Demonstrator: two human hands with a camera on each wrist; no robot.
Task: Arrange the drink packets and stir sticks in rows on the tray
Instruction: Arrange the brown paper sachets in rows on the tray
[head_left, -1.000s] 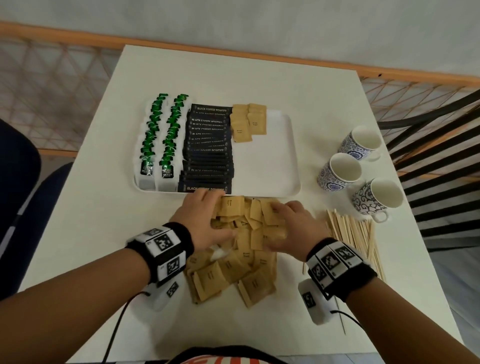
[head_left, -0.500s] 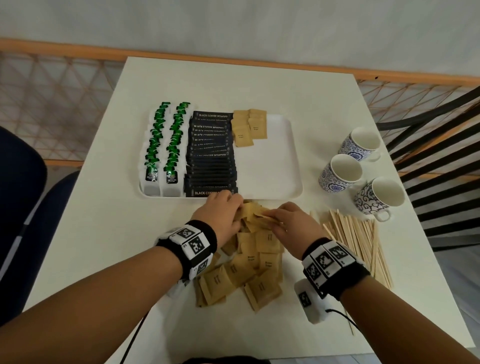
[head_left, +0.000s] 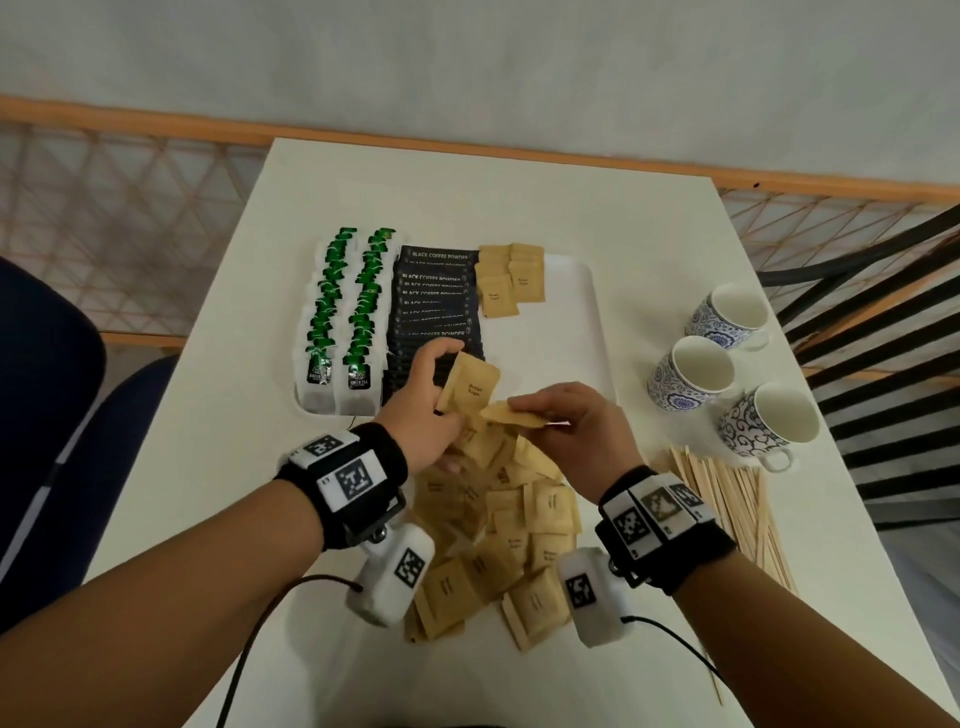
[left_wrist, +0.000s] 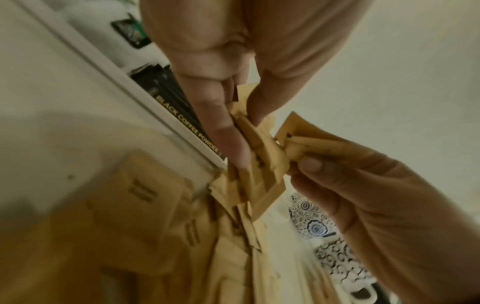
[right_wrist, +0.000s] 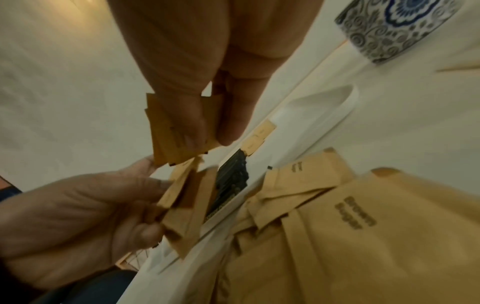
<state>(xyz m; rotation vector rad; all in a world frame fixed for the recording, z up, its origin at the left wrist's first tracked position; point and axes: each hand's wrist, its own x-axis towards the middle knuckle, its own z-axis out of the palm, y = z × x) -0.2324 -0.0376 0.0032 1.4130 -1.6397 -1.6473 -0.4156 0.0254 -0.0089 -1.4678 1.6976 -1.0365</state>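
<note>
At the bottom centre of the head view lies a loose heap of flat kraft-paper sugar packets, square, matte and creased, overlapping on the white table; just above it the left hand pinches one upright brown packet between thumb and fingers, with more packets fanned beneath it in the left wrist view; the right hand grips a thin stack of brown packets held nearly flat, thumb curled over the top, its edge close to the left hand's packet. To the right of the heap, thin pale wooden stir sticks lie fanned on the table. Beyond the hands sits the white rounded-corner tray, smooth and glossy; on its left side stand two rows of green-tagged tea bags, then a row of glossy black coffee sachets, then a few brown packets at the upper edge; its right half is bare. At centre right stand three blue-patterned ceramic cups. Farther off, a wooden rail with lattice runs before a pale wall.
</note>
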